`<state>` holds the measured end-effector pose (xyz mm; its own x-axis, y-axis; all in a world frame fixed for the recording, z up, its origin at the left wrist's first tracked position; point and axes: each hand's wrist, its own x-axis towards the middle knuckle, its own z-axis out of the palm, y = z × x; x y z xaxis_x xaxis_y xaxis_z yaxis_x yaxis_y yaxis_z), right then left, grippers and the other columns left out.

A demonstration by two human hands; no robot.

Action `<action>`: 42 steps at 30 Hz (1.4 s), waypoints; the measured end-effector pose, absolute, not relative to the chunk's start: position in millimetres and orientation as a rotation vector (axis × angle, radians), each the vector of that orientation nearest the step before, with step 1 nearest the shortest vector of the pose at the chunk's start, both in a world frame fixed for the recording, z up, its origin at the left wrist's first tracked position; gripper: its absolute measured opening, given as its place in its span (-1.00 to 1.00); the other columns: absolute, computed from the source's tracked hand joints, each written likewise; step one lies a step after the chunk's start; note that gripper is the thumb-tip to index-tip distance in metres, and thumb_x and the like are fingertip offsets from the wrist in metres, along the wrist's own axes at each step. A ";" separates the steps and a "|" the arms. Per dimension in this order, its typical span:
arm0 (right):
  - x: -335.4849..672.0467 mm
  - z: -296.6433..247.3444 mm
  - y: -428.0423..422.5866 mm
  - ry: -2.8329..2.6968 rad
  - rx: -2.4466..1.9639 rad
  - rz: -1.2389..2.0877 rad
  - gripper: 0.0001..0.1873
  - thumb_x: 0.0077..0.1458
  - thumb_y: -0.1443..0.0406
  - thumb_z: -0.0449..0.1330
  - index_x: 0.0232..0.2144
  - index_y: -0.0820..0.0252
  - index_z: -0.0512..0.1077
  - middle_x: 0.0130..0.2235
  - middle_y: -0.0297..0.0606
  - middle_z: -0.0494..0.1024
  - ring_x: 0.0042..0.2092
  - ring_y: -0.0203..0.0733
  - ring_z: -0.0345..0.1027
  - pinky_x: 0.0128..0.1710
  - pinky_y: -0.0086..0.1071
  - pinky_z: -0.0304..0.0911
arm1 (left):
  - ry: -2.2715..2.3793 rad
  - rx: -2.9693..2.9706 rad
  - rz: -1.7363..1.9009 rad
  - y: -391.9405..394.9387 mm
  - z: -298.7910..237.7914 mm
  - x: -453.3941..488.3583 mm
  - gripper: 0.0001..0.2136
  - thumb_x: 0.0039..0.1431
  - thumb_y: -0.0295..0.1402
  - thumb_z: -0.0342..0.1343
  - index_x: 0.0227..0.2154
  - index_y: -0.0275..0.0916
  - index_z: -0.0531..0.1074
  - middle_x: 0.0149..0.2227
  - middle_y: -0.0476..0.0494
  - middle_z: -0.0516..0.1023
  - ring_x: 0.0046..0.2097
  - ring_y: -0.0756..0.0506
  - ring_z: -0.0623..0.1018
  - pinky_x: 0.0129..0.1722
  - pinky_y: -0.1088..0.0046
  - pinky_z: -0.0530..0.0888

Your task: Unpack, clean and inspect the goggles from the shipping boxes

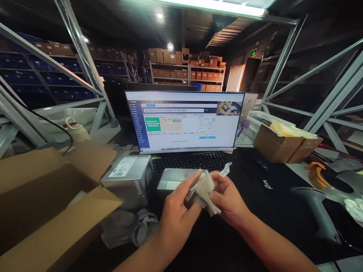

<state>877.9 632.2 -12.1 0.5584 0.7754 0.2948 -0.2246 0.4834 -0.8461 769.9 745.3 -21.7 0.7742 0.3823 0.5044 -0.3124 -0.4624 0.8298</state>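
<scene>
Close together above the black desk mat, both my hands grip a small off-white bundle [205, 186], crumpled and soft like cloth or thin wrapping, with clear plastic around its lower left. My left hand [177, 211] pinches it between thumb and fingers from the left. From the other side, my right hand [228, 194] has closed fingers and thumb on it, and a clear plastic end [226, 169] sticks up behind those fingers. What the bundle contains is hidden. Just behind my hands lies an open silver-grey box tray [181, 174], partly covered by my left hand.
An open cardboard carton [93, 211] fills the left, beside a silver printed box [130, 179] and grey plastic wrapping [124, 226]. A keyboard [193, 160] and lit monitor [187, 124] stand behind. To the right are a barcode scanner [314, 211], tape dispenser [320, 175] and cardboard boxes [279, 143].
</scene>
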 end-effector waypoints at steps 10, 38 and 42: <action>887.6 -12.0 629.0 -0.795 -0.841 0.747 -0.76 -0.14 0.26 0.50 -0.49 0.17 0.50 -0.40 -0.38 0.52 -0.37 -0.34 0.37 -0.33 -0.49 0.29 | 0.066 2.008 0.867 749.2 -20.9 772.4 -0.54 0.26 -0.37 0.15 0.21 -0.01 0.35 0.17 -0.03 0.51 0.17 -0.10 0.51 0.17 0.40 0.46; 889.4 0.5 611.0 -0.622 -0.888 1.046 -0.66 -0.14 0.27 0.52 -0.37 0.25 0.47 -0.45 -0.33 0.58 -0.49 -0.39 0.43 -0.47 -0.57 0.31 | 0.134 1.997 0.891 752.5 -28.5 769.2 -0.52 0.26 -0.44 0.10 0.21 0.08 0.34 0.21 0.03 0.46 0.23 -0.10 0.46 0.26 0.31 0.39; 889.6 0.9 613.0 -0.441 -0.762 1.103 -0.69 -0.17 0.32 0.51 -0.39 0.28 0.48 -0.49 -0.35 0.53 -0.58 -0.46 0.32 -0.60 -0.65 0.22 | 0.114 2.054 0.876 752.0 -21.7 768.2 -0.57 0.27 -0.36 0.13 0.19 0.00 0.38 0.18 -0.05 0.50 0.19 -0.15 0.49 0.22 0.29 0.45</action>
